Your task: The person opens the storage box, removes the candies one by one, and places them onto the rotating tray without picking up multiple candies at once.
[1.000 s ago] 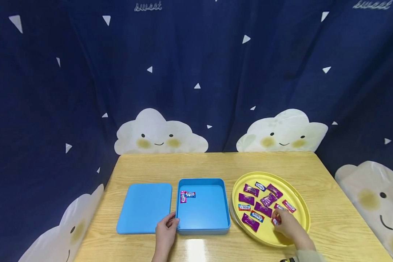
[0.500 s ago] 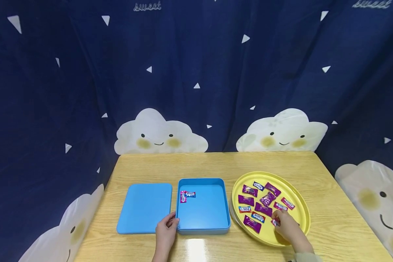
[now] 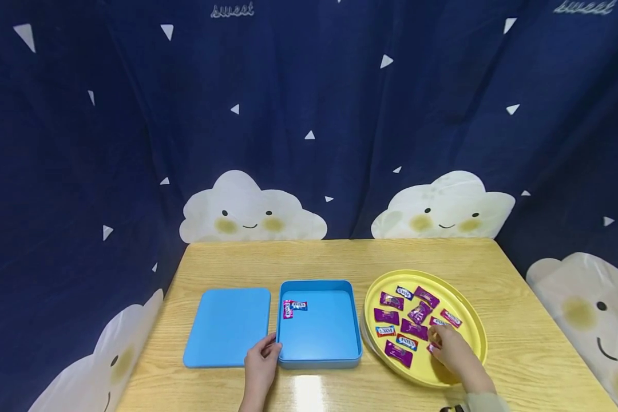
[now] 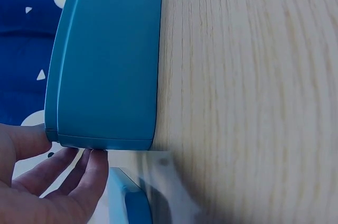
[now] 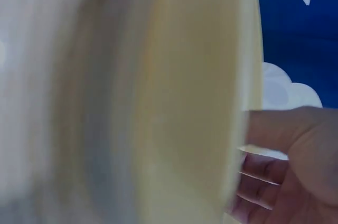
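My left hand [image 3: 261, 366] grips the near left corner of a shallow blue box [image 3: 319, 363], thumb at its rim and fingers against the outer side. In the left wrist view the box wall [image 4: 108, 60] rises beside that hand [image 4: 58, 192]. Inside the box lie a pink wrapped candy [image 3: 288, 309] and a blue one [image 3: 299, 306]. My right hand [image 3: 454, 352] reaches into a round yellow tray [image 3: 476, 320], over its right part. A pink candy [image 3: 432, 347] shows partly beside the hand. The fingertips are hidden, and in the right wrist view the tray rim covers them.
Several wrapped candies, among them a purple one [image 3: 399, 353] and a red-blue one [image 3: 407, 342], lie spread across the tray. Left of the box a flat blue lid [image 3: 229, 329] rests on the wooden table [image 3: 340, 257]. A dark blue curtain [image 3: 309, 86] hangs behind.
Candies in the tray have shifted slightly: those at the back leftward, those at the front rightward. The right hand stays over nearly the same spot. The left hand and the box have not moved.
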Demonstrator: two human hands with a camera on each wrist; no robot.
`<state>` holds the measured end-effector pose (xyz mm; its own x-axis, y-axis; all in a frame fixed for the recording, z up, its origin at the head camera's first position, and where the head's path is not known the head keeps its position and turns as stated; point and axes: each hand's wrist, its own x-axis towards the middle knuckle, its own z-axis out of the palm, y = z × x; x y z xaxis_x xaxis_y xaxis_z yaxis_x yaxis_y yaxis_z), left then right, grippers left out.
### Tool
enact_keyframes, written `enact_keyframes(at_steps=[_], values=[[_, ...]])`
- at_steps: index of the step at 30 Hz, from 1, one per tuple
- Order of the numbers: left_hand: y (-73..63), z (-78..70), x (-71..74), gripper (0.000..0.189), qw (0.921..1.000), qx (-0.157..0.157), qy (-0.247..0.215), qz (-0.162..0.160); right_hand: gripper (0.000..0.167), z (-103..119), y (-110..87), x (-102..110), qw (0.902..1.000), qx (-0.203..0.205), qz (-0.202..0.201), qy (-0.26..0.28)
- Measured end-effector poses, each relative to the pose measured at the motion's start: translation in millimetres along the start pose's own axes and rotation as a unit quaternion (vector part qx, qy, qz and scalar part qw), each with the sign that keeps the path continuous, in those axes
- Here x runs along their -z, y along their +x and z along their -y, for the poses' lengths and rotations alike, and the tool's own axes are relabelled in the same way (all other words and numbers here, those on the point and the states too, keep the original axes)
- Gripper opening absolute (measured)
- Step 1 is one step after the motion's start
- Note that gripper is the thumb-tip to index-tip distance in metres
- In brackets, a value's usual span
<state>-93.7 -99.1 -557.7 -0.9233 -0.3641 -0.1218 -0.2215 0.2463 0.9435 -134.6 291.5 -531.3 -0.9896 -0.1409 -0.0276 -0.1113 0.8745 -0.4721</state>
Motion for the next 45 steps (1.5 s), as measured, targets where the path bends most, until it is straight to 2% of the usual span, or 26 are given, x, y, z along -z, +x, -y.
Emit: enact_keyframes(at_steps=[3,6,13,18,26,30,35,40,45], values=[[0.1,-0.5,0.5,0.03,1.0,0.003,-0.001,-0.001,0.028,8.0,7.7,5.2,0.9998,0.012,-0.016,0.002],[0.2,-1.1,0.6,0.029,1.0,0.006,-0.001,-0.003,0.044,20.3,17.9,8.5,0.9993,0.021,-0.031,-0.006],[-0.1,-1.1,0.1,0.03,1.0,0.008,0.003,-0.004,0.068,59.6,51.7,4.3,0.992,0.101,-0.072,-0.022],[-0.1,-0.9,-0.3,0.029,0.9999,0.009,0.003,-0.006,0.073,94.5,75.2,-4.4,0.9849,0.152,-0.074,-0.037],[0.0,-2.8,-0.5,0.029,0.9999,0.013,-0.001,-0.006,0.073,144.7,98.7,-23.0,0.9773,0.198,-0.001,-0.075],[-0.5,-2.7,-0.8,0.029,0.9999,0.01,-0.001,-0.006,0.071,163.3,107.0,-34.6,0.9692,0.224,0.029,-0.097],[-0.6,-1.9,-1.5,0.028,0.9999,0.008,-0.001,-0.01,0.068,180.0,112.9,-47.3,0.9555,0.261,0.063,-0.123],[-0.7,-2.0,-1.5,0.028,0.9999,0.005,0.0,-0.014,0.064,192.4,116.5,-57.6,0.9433,0.299,0.093,-0.111],[-0.7,-1.9,-1.5,0.028,0.9999,0.003,-0.003,-0.014,0.059,201.3,121.4,-69.1,0.9411,0.286,0.139,-0.116]])
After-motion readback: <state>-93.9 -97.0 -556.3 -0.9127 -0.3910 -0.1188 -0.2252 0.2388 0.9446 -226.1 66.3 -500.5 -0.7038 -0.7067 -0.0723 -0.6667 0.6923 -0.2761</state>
